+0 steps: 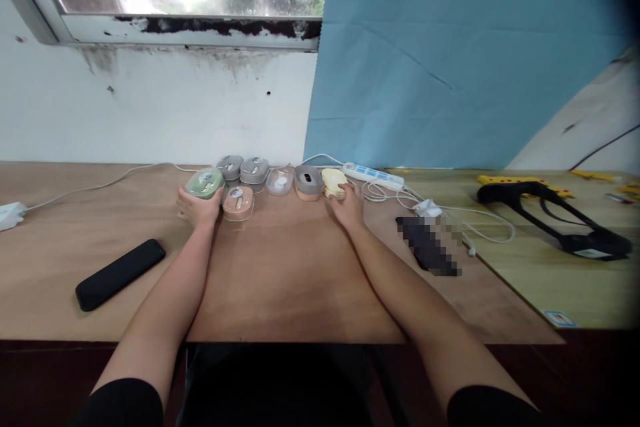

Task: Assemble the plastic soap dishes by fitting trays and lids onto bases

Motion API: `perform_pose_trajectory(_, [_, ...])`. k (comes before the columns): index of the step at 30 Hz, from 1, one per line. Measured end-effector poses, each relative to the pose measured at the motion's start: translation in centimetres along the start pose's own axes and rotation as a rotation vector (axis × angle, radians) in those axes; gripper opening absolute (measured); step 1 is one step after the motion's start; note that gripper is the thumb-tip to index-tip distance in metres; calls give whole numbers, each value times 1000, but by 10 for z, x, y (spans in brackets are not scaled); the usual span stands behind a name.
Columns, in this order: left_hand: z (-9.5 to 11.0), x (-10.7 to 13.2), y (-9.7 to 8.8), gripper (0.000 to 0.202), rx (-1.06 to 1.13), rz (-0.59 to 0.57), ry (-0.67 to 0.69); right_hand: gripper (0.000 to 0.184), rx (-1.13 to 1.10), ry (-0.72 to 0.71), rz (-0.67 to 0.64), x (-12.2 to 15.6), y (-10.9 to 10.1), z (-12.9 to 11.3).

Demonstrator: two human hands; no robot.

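Several small round lidded containers stand in a row at the back of the wooden table (280, 273). My left hand (199, 208) is closed around the green container (205, 183); a pink container (238, 202) sits just right of it. Behind are two grey containers (243, 169), a clear one (279, 181) and a grey-and-pink one (309, 182). My right hand (347, 205) has its fingers curled on the pale yellow container (333, 182) at the row's right end.
A black phone (120, 273) lies front left. A white power strip (375, 175) with coiled white cables lies right of the row, near a blurred dark object (430, 245). A black frame tool (555, 220) rests on the lighter table. A white adapter (10, 215) sits far left.
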State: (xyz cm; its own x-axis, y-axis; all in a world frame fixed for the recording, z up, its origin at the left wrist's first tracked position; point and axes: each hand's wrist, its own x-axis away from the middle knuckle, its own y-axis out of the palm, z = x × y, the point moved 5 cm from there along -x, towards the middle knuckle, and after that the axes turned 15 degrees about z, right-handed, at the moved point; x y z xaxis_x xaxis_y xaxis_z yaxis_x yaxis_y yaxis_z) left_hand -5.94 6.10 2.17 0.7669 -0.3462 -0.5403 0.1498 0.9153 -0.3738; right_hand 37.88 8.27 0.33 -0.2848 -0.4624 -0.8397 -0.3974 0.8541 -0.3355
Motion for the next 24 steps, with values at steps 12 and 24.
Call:
perform_pose_trajectory(12, [-7,-4,2,83,158,91,-72,59,165,55,-151,-3,8,27])
perform_pose_trajectory(24, [29,11,-33,63,210,209,282,25,-51,99,-143,2,16,40])
